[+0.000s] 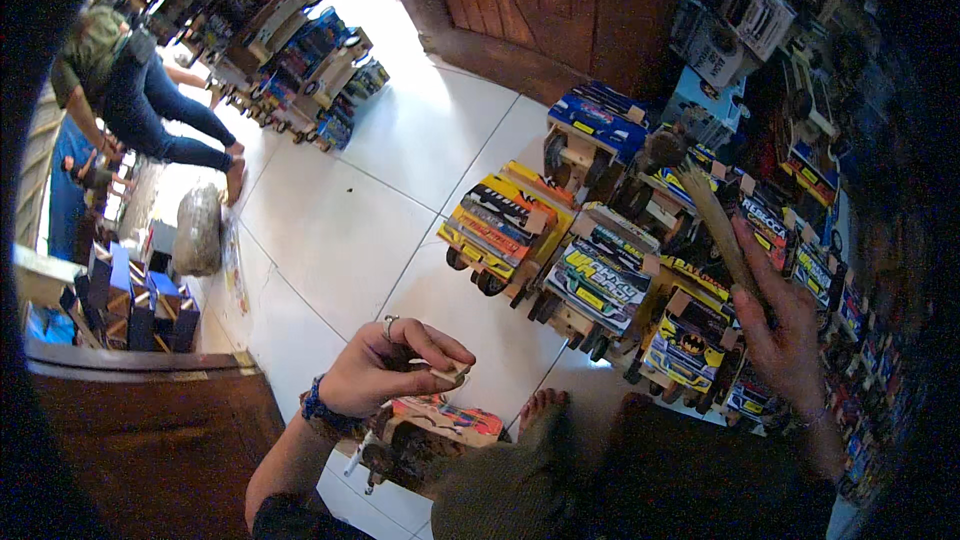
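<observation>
My left hand (400, 368) pinches a small pale flat piece (450, 374) between thumb and fingertips. Below it, near my lap, is a wooden toy truck (450, 416) with a red and orange printed panel. On the right, my right hand (782, 325) grips a long, narrow tan stick (722, 225), which slants up and to the left over the toy trucks. Its far end looks frayed, but I cannot make out its kind. Beneath it stand a yellow and orange truck (503, 225), a white and green one (602, 275), and a yellow and black one (688, 340).
More toy trucks, including a blue one (600, 125), crowd the right side. Boxes (735, 30) stand behind them. A wooden door (540, 0) is at the back. Far left, a person (150, 90) bends near a wrapped bundle (198, 230); stacked trucks (300, 70) line that side.
</observation>
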`<state>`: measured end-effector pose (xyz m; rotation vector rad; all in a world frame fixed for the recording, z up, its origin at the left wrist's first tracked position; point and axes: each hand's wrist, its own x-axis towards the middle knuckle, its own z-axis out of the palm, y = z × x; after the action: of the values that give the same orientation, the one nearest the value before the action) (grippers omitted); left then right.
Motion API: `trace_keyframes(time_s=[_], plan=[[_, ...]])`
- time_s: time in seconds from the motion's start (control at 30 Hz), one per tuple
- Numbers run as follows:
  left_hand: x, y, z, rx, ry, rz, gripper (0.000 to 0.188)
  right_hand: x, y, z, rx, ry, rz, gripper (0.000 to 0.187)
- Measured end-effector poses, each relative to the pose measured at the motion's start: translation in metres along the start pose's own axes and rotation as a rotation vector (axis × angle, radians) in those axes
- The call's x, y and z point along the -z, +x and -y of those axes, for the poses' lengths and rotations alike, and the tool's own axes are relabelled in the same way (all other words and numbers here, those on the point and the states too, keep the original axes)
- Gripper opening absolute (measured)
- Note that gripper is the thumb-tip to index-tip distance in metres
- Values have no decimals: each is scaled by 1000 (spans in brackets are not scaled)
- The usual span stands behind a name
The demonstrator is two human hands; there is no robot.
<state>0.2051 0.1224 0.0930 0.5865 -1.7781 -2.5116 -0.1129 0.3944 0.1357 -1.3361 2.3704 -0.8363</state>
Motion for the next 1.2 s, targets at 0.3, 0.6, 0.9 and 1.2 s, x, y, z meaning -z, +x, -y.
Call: trace_keyframes(time_s=[0.3, 0.6, 0.9, 1.2], plan=[[49, 69, -45, -25, 286, -72, 42, -9, -7, -19, -67, -53, 5, 60], [97, 143, -28, -53, 384, -139, 32, -16, 3, -14, -63, -97, 66, 63], [86, 151, -5, -97, 394, -235, 33, -12, 7, -2, -306, -50, 249, 62], [77, 153, 13, -184, 299, -322, 38, -21, 17, 0, -11, -126, 192, 62]])
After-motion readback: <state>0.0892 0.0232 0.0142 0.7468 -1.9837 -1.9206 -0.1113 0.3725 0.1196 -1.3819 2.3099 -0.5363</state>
